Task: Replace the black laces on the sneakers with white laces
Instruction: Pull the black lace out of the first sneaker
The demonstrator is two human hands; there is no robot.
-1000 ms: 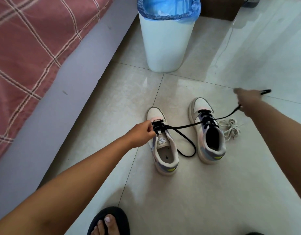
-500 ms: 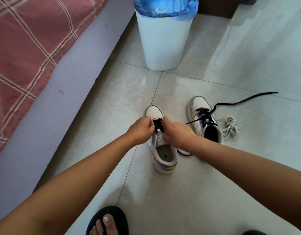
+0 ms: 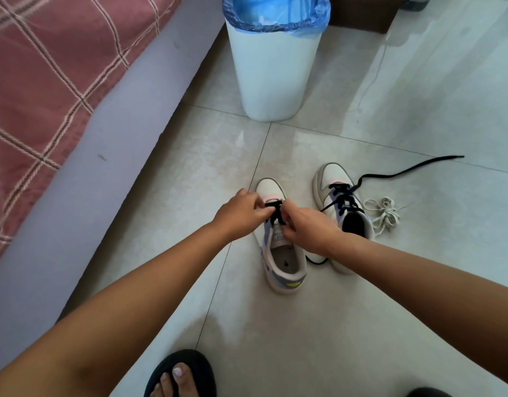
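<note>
Both hands pinching black lace

You're looking at two pale low-top sneakers lying side by side, black flat laces half-threaded, bundled white laces sitting beside them.

Two sneakers side by side on the floor: left sneaker nearer, right sneaker just beside it, slightly farther. Bundled laces right of the right sneaker. Bin far, behind both. Bed along the left. Left hand and right hand over the left sneaker's laces. Sandalled foot nearest.
</note>
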